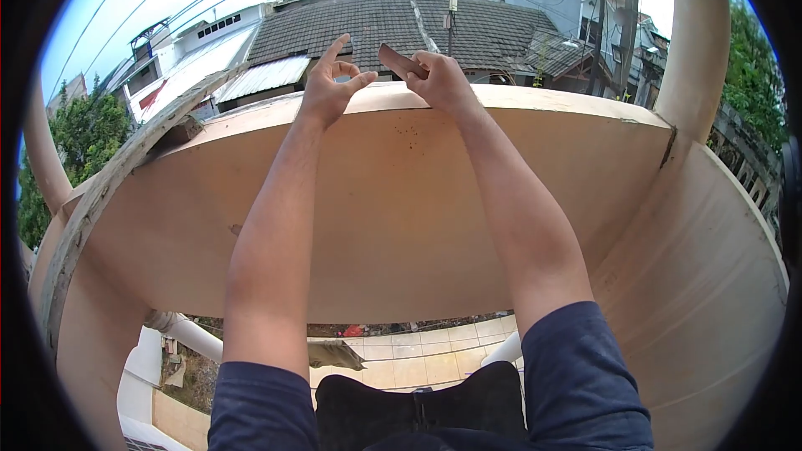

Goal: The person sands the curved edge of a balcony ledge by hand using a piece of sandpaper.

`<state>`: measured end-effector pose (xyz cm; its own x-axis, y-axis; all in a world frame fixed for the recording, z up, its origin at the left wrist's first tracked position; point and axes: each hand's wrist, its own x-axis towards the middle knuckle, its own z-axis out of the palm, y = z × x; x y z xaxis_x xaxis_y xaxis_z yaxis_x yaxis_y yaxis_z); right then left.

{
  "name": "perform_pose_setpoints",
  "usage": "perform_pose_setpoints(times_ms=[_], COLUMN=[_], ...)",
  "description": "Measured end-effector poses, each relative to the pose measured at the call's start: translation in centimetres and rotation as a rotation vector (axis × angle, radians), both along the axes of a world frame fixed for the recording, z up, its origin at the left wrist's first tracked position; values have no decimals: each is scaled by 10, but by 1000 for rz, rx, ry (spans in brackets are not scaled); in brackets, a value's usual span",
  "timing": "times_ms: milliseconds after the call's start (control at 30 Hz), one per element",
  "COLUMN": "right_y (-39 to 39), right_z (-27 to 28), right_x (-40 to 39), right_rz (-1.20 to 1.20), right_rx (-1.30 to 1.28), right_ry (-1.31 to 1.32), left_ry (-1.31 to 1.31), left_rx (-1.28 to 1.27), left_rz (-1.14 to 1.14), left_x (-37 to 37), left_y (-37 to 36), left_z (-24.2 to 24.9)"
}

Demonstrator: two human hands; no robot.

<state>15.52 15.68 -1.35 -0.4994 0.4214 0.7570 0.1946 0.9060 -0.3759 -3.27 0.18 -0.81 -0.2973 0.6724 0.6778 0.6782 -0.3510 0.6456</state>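
My right hand [445, 83] grips a flat, brown, strip-like piece [395, 58] that points up and to the left; its exact kind I cannot make out. Beside it on the left, my left hand [326, 90] is held up with index finger and thumb spread apart and nothing in it. Both hands are over the top ledge [551, 100] of a peach-coloured wall [393, 225]. Whether either one touches the ledge is hard to see. Small dark specks [411, 135] dot the wall face just below the hands.
Round columns [693, 42] rise at the right and left. A weathered curved edge [79, 209] runs along the left side. Far below lie a tiled ground strip [434, 347] and a white pipe [192, 336]. Tiled roofs [334, 29] and overhead wires stand beyond the ledge.
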Motion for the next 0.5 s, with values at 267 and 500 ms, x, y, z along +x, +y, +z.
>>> perform_pose_setpoints(times_ms=[267, 500], right_y=[0, -7], right_z=[-3, -4], right_x=[2, 0], right_rz=[180, 29], right_rx=[-115, 23], right_ry=[-36, -55], left_ry=[148, 169], left_rx=[23, -100], left_rz=[323, 51], left_x=[8, -14], left_y=[15, 23], left_z=[-17, -7])
